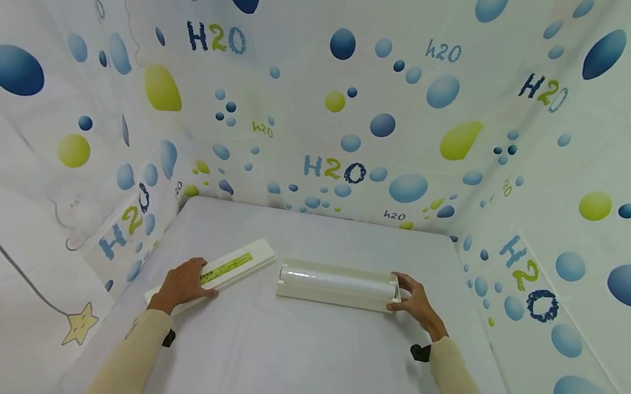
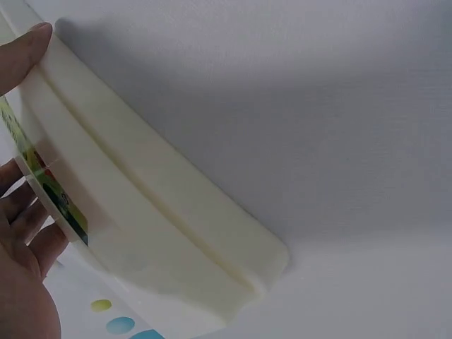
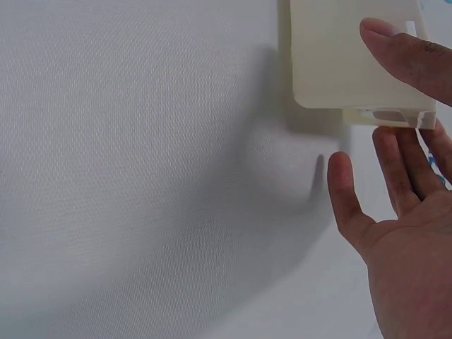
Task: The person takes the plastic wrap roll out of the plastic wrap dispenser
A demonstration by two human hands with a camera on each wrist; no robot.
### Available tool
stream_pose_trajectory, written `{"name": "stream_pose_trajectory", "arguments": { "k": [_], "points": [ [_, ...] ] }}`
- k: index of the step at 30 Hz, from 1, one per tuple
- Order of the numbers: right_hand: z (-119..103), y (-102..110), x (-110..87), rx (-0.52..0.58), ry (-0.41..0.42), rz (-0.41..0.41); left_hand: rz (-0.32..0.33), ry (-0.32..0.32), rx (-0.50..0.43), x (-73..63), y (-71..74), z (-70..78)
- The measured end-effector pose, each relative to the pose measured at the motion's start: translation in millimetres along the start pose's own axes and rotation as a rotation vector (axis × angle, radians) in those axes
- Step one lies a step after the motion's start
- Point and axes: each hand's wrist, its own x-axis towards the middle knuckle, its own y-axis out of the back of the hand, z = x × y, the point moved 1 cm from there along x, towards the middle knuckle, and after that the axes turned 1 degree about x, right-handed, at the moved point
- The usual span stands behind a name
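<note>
A long cream lid with a yellow-green label lies slanted at the left of the table. My left hand grips it across its width, thumb on the near edge; in the left wrist view the fingers curl at the opposite edge. Right of it sits a cream plastic wrap dispenser, uncovered, with a shiny clear roll inside. My right hand holds the dispenser's right end, thumb on the front wall and fingers round the end. The right wrist view shows the little finger sticking out free.
Both things are on a table with a white cloth. White curtains printed with blue and green drops and H2O lettering rise behind the table and at both sides. A dark edge shows at the table's front left.
</note>
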Motion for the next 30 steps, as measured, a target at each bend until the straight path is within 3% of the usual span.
{"name": "stream_pose_trajectory", "arguments": {
  "k": [6,11,15,19,25,30],
  "points": [
    [1,2,-0.2,-0.005,0.003,-0.001,-0.050,0.039,0.008,0.5,1.2,7.7],
    [-1,1,-1.6,-0.003,0.008,0.001,0.032,0.024,-0.010,12.3,4.7,27.6],
    [-1,1,-1.6,-0.006,0.006,-0.002,0.149,-0.082,-0.007,34.5,12.5,56.7],
    [1,2,-0.6,-0.012,0.004,0.003,0.219,-0.211,0.004,59.0,16.4,94.9],
    [3,4,0.9,-0.006,0.001,-0.003,0.211,-0.339,-0.041,84.9,10.3,147.5],
    [3,2,1.8,-0.006,0.004,-0.013,0.156,-0.422,-0.074,97.2,3.4,176.7]
  ]
}}
